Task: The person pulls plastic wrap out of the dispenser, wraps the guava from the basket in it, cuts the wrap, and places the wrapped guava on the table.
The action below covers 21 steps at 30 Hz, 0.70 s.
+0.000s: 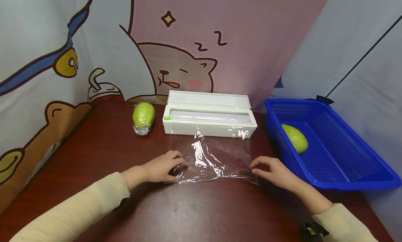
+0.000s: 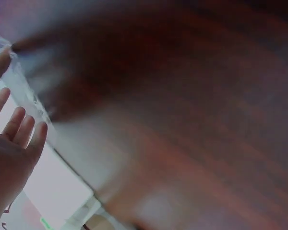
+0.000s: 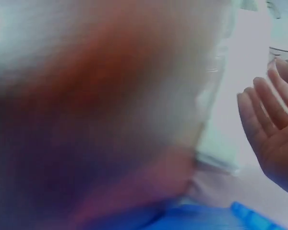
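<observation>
Flanking the near part of the table (image 1: 188, 214), your cream sleeves (image 1: 72, 207) ran out of the head view, which also cut off the table's near edge. Your left hand (image 1: 161, 168) was at the near left corner of a clear plastic sheet (image 1: 216, 158), thumb spread away from loosely bent fingers. Your right hand (image 1: 273, 170) was at the sheet's right edge, thumb and forefinger tips close together; you could not tell whether they pinched the plastic. The two hands probably sat at opposite sides to keep the sheet spread. Glare and clearness made its creases and side edges hard to follow, and the wrist views blurred most of the table.

The sheet ran from the front of a white box (image 1: 210, 130) near the table's far edge. Its lid (image 1: 208, 99) stood up, presumably so that the roll (image 1: 210, 116) inside could feed freely. Toward the far left corner lay a wrapped fruit (image 1: 143, 115), its plastic bunched at the near end. Along the right edge, a blue basket (image 1: 333, 184) held another fruit (image 1: 296, 139) against its left wall, which partly hid it. Behind everything hung a cartoon cloth (image 1: 257, 32), cropped at the top.
</observation>
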Each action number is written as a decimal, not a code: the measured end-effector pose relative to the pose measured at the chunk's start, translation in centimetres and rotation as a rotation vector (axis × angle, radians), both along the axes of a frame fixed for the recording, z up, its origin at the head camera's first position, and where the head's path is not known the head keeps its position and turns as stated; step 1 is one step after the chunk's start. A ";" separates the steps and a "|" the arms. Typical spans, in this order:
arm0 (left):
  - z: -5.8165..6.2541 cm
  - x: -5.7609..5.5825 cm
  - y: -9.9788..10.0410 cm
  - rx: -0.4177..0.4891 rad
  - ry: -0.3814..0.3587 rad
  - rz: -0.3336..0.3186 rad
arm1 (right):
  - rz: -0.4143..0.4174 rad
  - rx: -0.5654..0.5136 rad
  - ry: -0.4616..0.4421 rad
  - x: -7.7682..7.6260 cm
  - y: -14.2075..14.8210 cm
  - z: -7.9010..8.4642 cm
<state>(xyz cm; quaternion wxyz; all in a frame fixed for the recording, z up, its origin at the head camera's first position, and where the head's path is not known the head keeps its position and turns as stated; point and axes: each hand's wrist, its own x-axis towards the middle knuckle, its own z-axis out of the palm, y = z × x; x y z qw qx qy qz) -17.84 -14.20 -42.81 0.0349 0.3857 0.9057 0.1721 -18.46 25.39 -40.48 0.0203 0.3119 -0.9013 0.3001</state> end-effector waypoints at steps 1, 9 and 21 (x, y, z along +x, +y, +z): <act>-0.2 0.1 0.0 -0.007 -0.001 -0.007 | -0.020 0.004 -0.003 0.1 -0.1 0.7; -0.6 0.4 -0.7 0.002 -0.002 -0.036 | -0.283 0.001 -0.231 -1.7 -0.6 10.7; -0.7 0.4 -0.7 -0.007 0.000 -0.053 | -0.422 0.093 -0.524 -9.7 8.4 13.2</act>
